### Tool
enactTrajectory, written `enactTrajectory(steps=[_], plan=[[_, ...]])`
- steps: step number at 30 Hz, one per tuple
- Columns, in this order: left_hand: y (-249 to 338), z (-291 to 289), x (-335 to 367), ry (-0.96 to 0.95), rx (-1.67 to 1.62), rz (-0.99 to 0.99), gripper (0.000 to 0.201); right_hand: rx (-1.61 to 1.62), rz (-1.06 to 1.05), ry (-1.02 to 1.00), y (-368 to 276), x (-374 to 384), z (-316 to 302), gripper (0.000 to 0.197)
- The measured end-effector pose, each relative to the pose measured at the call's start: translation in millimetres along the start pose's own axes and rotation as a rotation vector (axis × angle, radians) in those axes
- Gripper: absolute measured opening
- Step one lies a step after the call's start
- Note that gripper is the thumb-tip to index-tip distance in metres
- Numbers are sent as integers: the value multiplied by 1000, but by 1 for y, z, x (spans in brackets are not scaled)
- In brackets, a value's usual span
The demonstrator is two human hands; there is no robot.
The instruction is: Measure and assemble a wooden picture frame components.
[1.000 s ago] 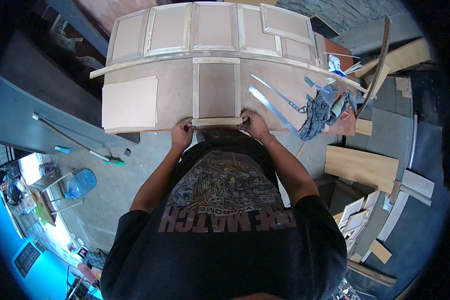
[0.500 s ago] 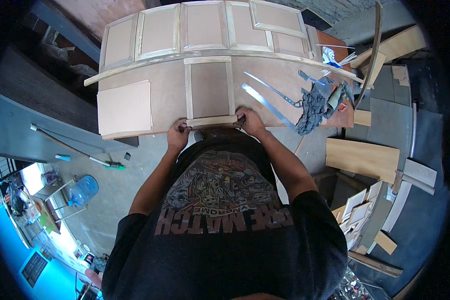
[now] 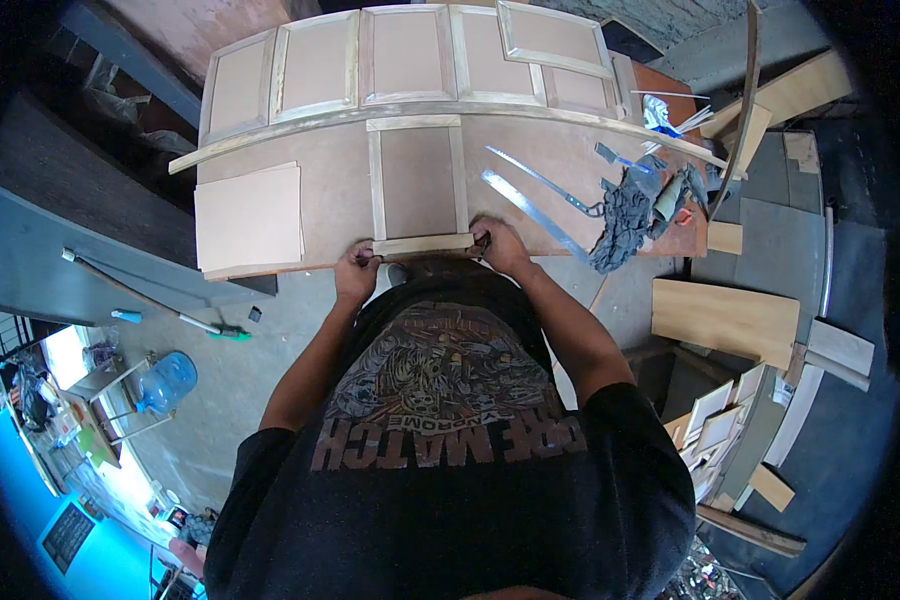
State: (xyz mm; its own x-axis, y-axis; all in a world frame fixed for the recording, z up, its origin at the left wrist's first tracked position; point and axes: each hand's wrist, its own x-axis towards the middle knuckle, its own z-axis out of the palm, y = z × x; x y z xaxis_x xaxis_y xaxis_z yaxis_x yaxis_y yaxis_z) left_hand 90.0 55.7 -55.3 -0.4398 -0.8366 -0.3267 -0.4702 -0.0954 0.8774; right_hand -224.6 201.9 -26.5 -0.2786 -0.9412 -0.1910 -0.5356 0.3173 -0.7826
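A square wooden framed panel (image 3: 417,178) lies flat on the brown workbench (image 3: 330,200), its near rail at the bench's front edge. My left hand (image 3: 357,271) grips the left end of that near rail (image 3: 422,243). My right hand (image 3: 497,243) presses on the rail's right end, fingers curled over the corner; something small and dark may be in it, too small to tell. A loose square board (image 3: 249,217) lies to the left of the panel.
Several finished framed panels (image 3: 400,55) line the back of the bench behind a long wooden strip (image 3: 440,112). Two metal saw blades (image 3: 530,205), a grey rag (image 3: 625,215) and small tools sit to the right. Board offcuts (image 3: 725,320) pile on the floor at right.
The view has shifted slightly toward the bench. Both hands stay at the ends of the near rail, with hardly any movement.
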Motion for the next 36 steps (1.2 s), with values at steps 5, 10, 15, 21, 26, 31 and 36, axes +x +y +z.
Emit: enactTrajectory(steps=[5,10,15,21,26,31,36], plan=[[5,1,-2,2,2,-17,33,-13,32,-17,-5,-1,-4,29],[3,0,-4,36,78,-24,35,19,25,-7,2,0,-2,32],[-18,0,1,58,21,-24,33,36,14,15,16,0,5,34],[-24,0,-1,64,7,-85,32,27,16,-26,11,0,1,31],[-29,-1,1,42,48,-111,30,-34,-4,-3,3,-2,-3,28],[-23,0,-1,30,49,-115,28,-31,-31,-11,-1,-3,-7,24],[-28,-1,-1,21,9,-66,26,-38,23,-48,-5,-3,-7,24]])
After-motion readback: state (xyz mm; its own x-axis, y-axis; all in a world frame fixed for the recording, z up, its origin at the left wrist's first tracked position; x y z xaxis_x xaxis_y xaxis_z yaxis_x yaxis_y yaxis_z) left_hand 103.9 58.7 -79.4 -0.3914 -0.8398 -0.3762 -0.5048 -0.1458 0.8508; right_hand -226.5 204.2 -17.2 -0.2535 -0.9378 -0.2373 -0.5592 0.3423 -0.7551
